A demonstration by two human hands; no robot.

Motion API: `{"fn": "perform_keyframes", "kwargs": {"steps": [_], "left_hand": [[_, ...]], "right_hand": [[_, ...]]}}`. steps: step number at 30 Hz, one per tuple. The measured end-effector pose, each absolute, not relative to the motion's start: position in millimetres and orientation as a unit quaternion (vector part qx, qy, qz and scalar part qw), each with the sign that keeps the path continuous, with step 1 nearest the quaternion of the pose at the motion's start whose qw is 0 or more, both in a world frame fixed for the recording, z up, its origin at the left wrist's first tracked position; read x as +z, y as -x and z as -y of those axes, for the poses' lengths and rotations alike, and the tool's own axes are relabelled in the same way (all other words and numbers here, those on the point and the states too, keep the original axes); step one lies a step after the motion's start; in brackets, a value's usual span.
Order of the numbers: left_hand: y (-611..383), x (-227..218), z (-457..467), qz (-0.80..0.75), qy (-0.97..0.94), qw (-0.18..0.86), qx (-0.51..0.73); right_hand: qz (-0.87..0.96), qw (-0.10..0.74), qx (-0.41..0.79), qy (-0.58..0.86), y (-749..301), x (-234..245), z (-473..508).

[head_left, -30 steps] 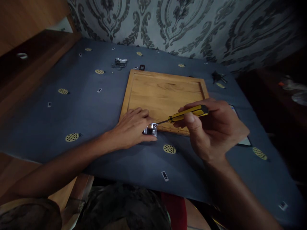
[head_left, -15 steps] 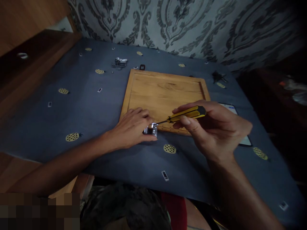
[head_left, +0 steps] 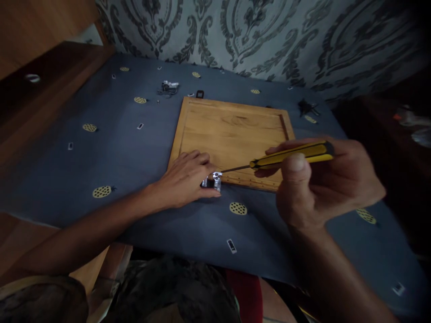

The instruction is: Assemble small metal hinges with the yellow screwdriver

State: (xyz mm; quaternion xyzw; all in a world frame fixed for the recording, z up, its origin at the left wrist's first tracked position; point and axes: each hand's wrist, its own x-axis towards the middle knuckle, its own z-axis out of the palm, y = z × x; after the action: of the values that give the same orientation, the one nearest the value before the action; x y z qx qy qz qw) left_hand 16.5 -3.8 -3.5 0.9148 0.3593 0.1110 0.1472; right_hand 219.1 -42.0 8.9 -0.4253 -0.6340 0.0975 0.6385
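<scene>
A yellow-and-black screwdriver (head_left: 292, 154) is gripped in my right hand (head_left: 323, 179), thumb along its handle. Its thin shaft points left, and the tip ends beside or at a small shiny metal fitting (head_left: 217, 177); contact is unclear. My left hand (head_left: 188, 179) pinches that fitting at the near edge of a framed wooden panel (head_left: 232, 134), with the thumb below and the fingers over the panel. The hand partly hides the fitting, so its exact kind cannot be made out. The panel lies flat on the table.
A blue pineapple-print cloth (head_left: 111, 166) covers the table. Beyond the panel lie a small pile of metal pieces (head_left: 169, 87) and a black tab-like object (head_left: 200, 94). A dark object (head_left: 307, 107) is at the far right. Patterned wallpaper (head_left: 249, 36) rises behind.
My right hand has moved right and closer to the camera, drawing the screwdriver back from the fitting. It now covers the phone seen earlier. My left hand has stayed put.
</scene>
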Motion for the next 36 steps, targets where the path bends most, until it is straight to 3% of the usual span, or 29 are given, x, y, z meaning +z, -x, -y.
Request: {"fn": "perform_keyframes", "kwargs": {"steps": [14,28,36], "left_hand": [[-16.8,-3.9,4.1,-0.363,-0.913,0.152,0.109],[-17.1,-5.6,4.2,-0.361,-0.914,0.149,0.107],[-17.1,-4.8,4.5,-0.365,-0.914,0.145,0.104]], "right_hand": [[0.683,0.587,0.087,0.426,-223.8,0.8,35.8],[0.712,0.535,0.207,0.403,-224.0,18.2,36.1],[0.711,0.545,0.155,0.416,-226.7,11.3,31.3]]}}
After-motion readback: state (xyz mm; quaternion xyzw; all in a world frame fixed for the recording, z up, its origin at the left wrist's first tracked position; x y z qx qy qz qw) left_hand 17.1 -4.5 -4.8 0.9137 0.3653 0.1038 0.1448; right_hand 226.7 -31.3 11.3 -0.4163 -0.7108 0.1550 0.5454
